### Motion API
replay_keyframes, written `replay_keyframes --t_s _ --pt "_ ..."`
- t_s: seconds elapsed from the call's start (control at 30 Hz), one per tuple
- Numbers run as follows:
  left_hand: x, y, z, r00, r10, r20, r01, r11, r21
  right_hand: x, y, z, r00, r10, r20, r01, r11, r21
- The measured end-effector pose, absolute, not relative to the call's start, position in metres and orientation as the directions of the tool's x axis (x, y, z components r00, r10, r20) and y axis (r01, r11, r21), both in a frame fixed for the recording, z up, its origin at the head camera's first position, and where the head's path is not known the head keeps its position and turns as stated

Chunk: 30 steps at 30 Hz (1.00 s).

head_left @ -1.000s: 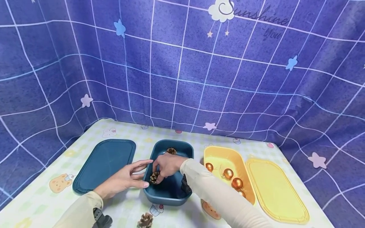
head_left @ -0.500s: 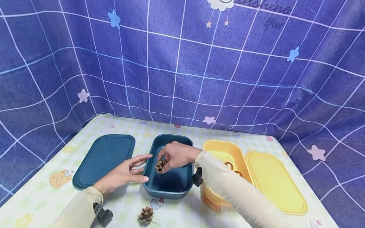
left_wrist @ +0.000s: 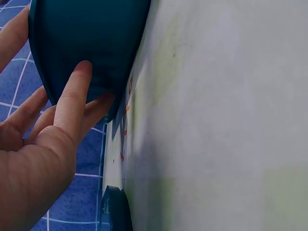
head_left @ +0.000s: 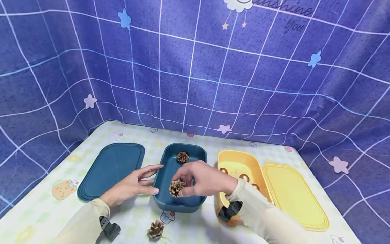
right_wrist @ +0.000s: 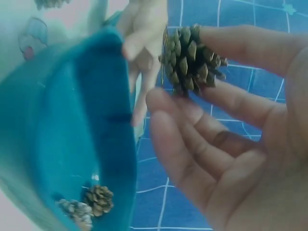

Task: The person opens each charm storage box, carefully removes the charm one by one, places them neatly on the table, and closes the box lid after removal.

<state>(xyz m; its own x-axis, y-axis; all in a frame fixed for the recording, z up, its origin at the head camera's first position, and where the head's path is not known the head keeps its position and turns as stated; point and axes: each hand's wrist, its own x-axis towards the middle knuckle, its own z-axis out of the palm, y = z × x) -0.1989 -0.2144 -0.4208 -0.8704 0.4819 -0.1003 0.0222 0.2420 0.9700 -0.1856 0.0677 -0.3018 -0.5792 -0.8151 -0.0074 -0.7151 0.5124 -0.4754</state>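
Observation:
My right hand (head_left: 204, 178) pinches a pine cone (head_left: 176, 188) between thumb and fingers, above the dark blue box (head_left: 179, 207). In the right wrist view that pine cone (right_wrist: 190, 60) is seen from the side, higher than the box rim. Inside the box lies another pine cone (head_left: 182, 157) near the far end; the right wrist view also shows a paler cone (right_wrist: 77, 211) beside it. Extended fingers of my left hand (head_left: 134, 186) rest against the box's left wall, as the left wrist view confirms. One more pine cone (head_left: 156, 229) lies on the table in front of the box.
Left of the box lies a flat dark blue lid (head_left: 112, 169). A yellow box (head_left: 240, 156) with several copper-coloured baubles (head_left: 244, 177) stands to the right, partly behind my right forearm. Beyond it lies a yellow lid (head_left: 295, 196). A blue curtain (head_left: 195, 67) hangs behind the table.
My right hand has lifted the pine cone from the box's left side and drawn it up, right and nearer. The far cone shows again. My left hand has kept its place.

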Motion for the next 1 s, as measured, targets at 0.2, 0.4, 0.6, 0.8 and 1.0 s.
replay_keyframes --t_s 0.2,0.4,0.6,0.8,1.0 --pt "-0.199 -0.214 -0.422 -0.873 0.479 -0.098 0.024 0.242 0.970 -0.174 0.080 -0.317 -0.630 -0.777 0.026 -0.662 0.519 -0.541" --pt "-0.199 -0.214 -0.421 -0.877 0.472 -0.087 0.036 0.245 0.969 -0.162 0.084 -0.326 -0.655 -0.752 0.070 -0.618 0.480 -0.622" --pt "-0.198 -0.214 -0.422 -0.875 0.476 -0.087 0.034 0.240 0.970 -0.144 0.081 -0.338 -0.672 -0.719 0.179 -0.651 0.458 -0.606" --pt "-0.197 -0.213 -0.420 -0.874 0.478 -0.085 0.037 0.240 0.970 -0.129 0.078 -0.349 -0.683 -0.696 0.224 -0.676 0.486 -0.554" --pt "-0.197 -0.214 -0.419 -0.877 0.474 -0.076 0.049 0.246 0.968 -0.121 0.076 -0.356 -0.704 -0.688 0.174 -0.650 0.527 -0.548"
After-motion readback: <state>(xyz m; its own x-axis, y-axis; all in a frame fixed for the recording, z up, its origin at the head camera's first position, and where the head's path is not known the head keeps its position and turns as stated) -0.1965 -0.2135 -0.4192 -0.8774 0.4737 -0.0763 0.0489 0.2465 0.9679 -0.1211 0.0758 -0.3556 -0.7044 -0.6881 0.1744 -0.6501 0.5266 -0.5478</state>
